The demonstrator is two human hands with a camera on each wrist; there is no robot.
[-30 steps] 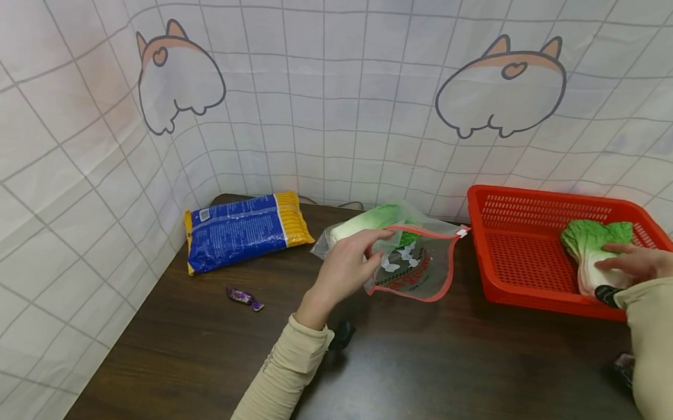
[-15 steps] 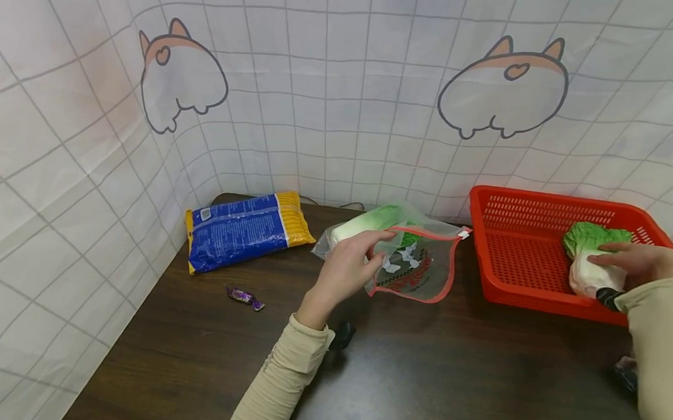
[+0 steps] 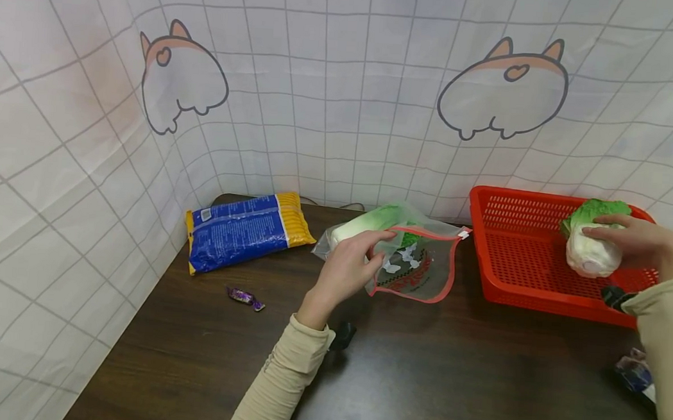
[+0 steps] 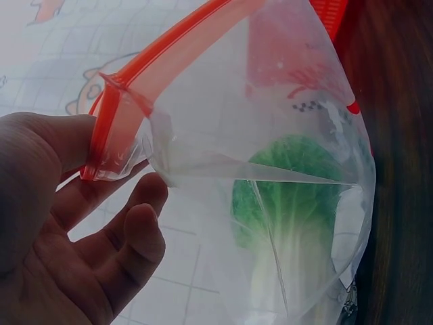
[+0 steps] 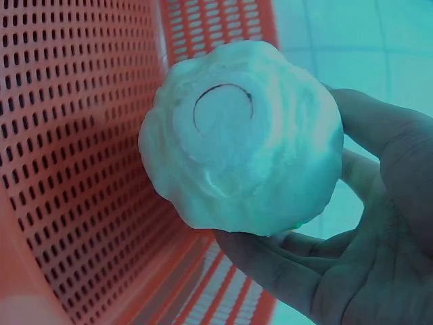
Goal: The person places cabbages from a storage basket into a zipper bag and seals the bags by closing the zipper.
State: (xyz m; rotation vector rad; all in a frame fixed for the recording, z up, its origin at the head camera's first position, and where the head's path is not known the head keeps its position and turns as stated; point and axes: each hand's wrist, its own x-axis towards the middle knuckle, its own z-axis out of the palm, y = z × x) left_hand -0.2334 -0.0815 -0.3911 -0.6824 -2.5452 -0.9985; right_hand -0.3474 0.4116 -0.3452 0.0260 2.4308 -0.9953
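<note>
My left hand [image 3: 349, 267] pinches the red-edged mouth of a clear zip bag [image 3: 425, 273], which gapes toward the front right. Inside the bag lies a napa cabbage [image 3: 364, 223], its green leaves [image 4: 291, 162] near the opening in the left wrist view. Over the red basket [image 3: 539, 296], my right hand [image 3: 641, 245] grips a second napa cabbage [image 3: 593, 254] between thumb and fingers. That cabbage is tilted, its pale root end [image 5: 223, 128] facing the right wrist camera and its leaves toward the back.
A blue and yellow packet [image 3: 242, 233] lies at the back left of the dark table [image 3: 448, 371]. In front of it is a small purple wrapped candy [image 3: 244, 297]. Another dark wrapped item [image 3: 634, 371] sits by the right sleeve. A tile-print cloth [image 3: 331, 107] hangs behind.
My right hand has grasped the cabbage in the basket and raised it, tipping its root end toward me. The left hand and the bag have stayed in place.
</note>
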